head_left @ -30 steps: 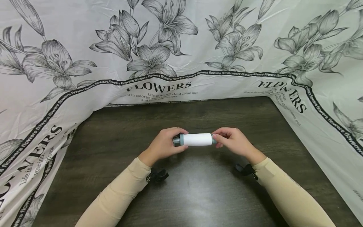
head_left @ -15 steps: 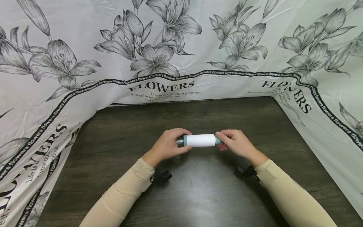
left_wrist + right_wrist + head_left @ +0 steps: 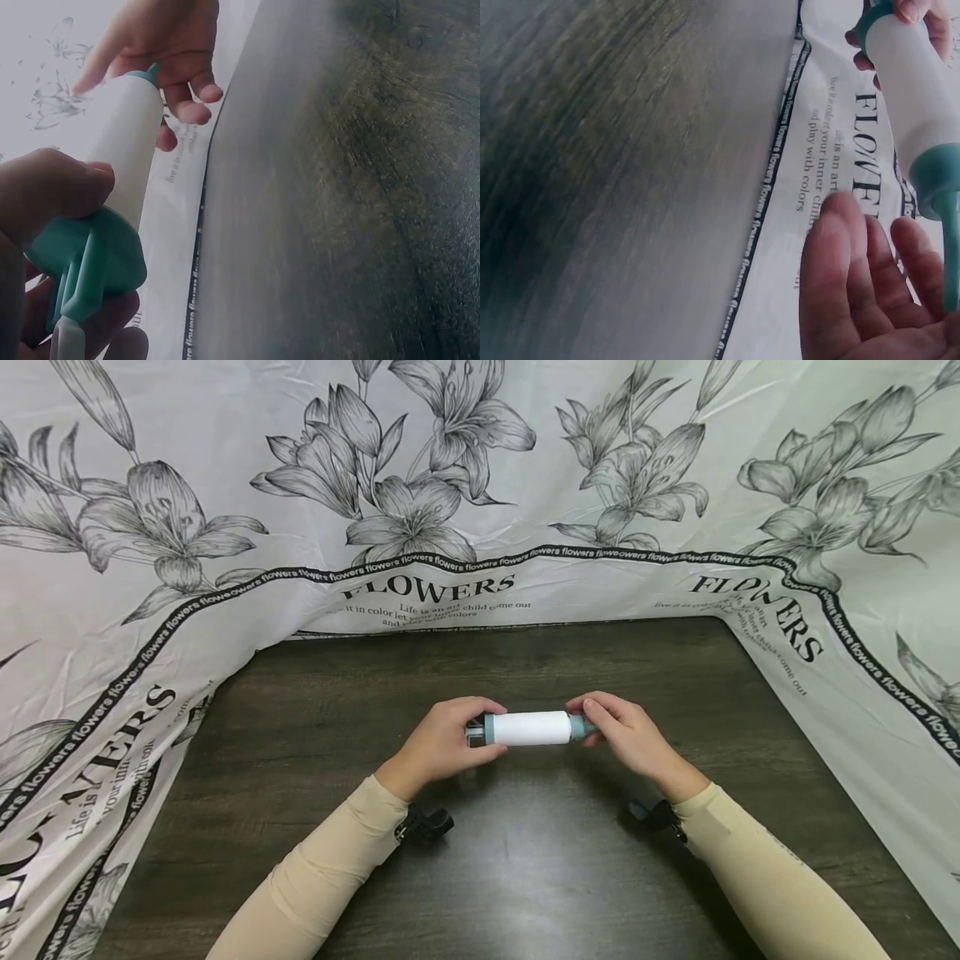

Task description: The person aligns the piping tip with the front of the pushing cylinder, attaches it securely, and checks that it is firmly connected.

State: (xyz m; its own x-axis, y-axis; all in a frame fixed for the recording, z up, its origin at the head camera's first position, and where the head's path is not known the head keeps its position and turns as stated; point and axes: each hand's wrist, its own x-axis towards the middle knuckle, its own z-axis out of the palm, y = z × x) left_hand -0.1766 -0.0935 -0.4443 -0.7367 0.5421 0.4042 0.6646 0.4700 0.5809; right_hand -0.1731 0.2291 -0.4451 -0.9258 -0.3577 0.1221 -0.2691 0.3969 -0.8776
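Observation:
A white hand pump [image 3: 531, 728] with teal ends lies level over the table, running left to right. My left hand [image 3: 442, 739] grips its handle end, thumb on the near side and fingers on the far side. In the left wrist view the thumb presses the white barrel [image 3: 127, 142] beside the teal end cap [image 3: 112, 251]. My right hand [image 3: 626, 739] is at the other end, fingers loosely extended around the narrow teal nozzle [image 3: 950, 255]. The right wrist view has the nozzle pointing over the palm, its fingers not wrapped round it.
The dark wood table [image 3: 517, 877] stretches beneath both forearms. White cloth [image 3: 420, 460] printed with flowers and lettering hangs along its back and sides. Black straps, such as the left one [image 3: 423, 825], hang at both wrists.
Half a second ago the right fingers pinched the nozzle end; now they have loosened and slid right, baring more of the teal. The left hand keeps its grip.

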